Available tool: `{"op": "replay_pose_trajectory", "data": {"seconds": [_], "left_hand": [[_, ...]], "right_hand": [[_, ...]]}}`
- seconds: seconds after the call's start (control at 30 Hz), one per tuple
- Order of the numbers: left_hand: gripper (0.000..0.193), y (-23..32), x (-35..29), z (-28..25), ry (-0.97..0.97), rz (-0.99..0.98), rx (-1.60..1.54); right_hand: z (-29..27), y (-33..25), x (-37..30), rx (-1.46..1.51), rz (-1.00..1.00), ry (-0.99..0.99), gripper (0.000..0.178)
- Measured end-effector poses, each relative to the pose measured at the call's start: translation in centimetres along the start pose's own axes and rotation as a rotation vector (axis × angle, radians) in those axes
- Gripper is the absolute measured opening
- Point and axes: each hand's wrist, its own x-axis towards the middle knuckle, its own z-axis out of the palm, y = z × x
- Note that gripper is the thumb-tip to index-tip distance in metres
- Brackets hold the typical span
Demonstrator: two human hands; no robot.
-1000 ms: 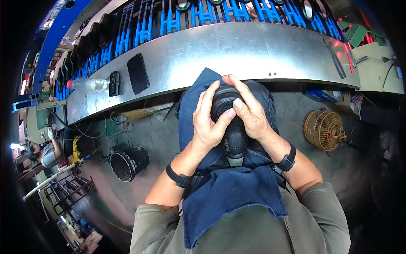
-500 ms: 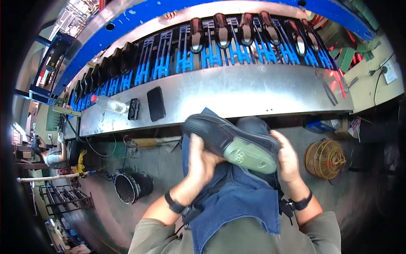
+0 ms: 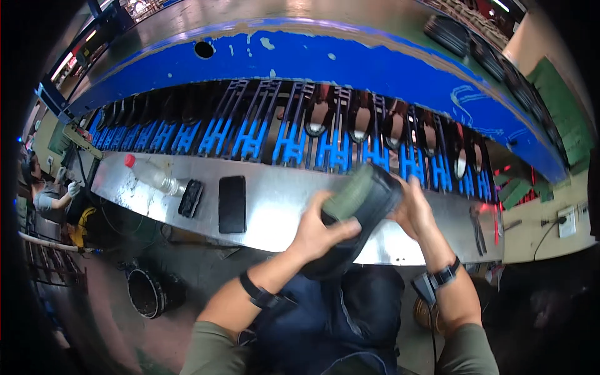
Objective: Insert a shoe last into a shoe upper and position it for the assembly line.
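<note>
A black shoe (image 3: 367, 215) with a green patch on its sole is held up at the near edge of the metal bench, tilted and slightly blurred. My left hand (image 3: 315, 232) grips its left side, the thumb lying across the sole. At the shoe's upper right end, my right hand (image 3: 415, 211) has its fingers curled against it; some of them are hidden behind the shoe. Beyond both hands, several dark shoes (image 3: 359, 119) with pale insoles rest on a row of blue racks (image 3: 290, 147).
On the metal bench (image 3: 275, 194) lie a clear bottle (image 3: 153, 175) with a red cap, a small black object (image 3: 191, 198), a black phone (image 3: 232, 204) and a pliers-like tool (image 3: 478, 230). A blue beam (image 3: 281, 56) spans the back. A black bucket (image 3: 153, 292) stands on the floor. Another person (image 3: 53, 194) is far left.
The shoe has risen from over my lap to the bench's edge and turned, its green end now pointing up. Both hands moved with it. The view has shifted too.
</note>
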Motion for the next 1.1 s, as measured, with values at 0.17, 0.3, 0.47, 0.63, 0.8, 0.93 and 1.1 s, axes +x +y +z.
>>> {"op": "replay_pose_trajectory", "data": {"seconds": [0.17, 0.3, 0.47, 0.63, 0.8, 0.93, 1.1], "left_hand": [[0.061, -3.0, 19.0, -10.7, 0.465, -0.178, -0.048], [0.043, -14.6, 28.0, -22.9, 0.239, 0.3, 1.207], [0.043, -17.5, 28.3, -19.9, 0.124, -0.162, 1.016], [0.083, -9.9, 18.9, -16.2, 0.108, -0.032, 1.084], [0.066, 4.8, 11.4, -3.1, -0.367, 0.438, 0.836], [0.048, 18.5, 10.3, 5.3, -0.472, 1.105, 0.665], [0.043, 28.0, 18.5, 12.7, -0.149, 1.37, 0.789]], "right_hand": [[0.7, 2.7, 22.6, -1.08, -0.147, 0.185, 0.082], [7.2, 5.1, 34.2, -1.353, -0.398, 0.169, 0.066], [4.8, 5.1, 33.9, -1.383, -0.304, 0.134, 0.058], [3.3, 0.1, 18.7, -0.405, -0.209, -0.037, 0.065], [-7.4, 5.3, -3.2, -0.553, -0.329, 0.02, 0.069], [-9.4, 9.4, -13.6, -1.073, -0.56, 0.332, 0.074], [-9.0, 13.6, -14.3, -1.104, -0.733, 0.629, 0.07]]}}
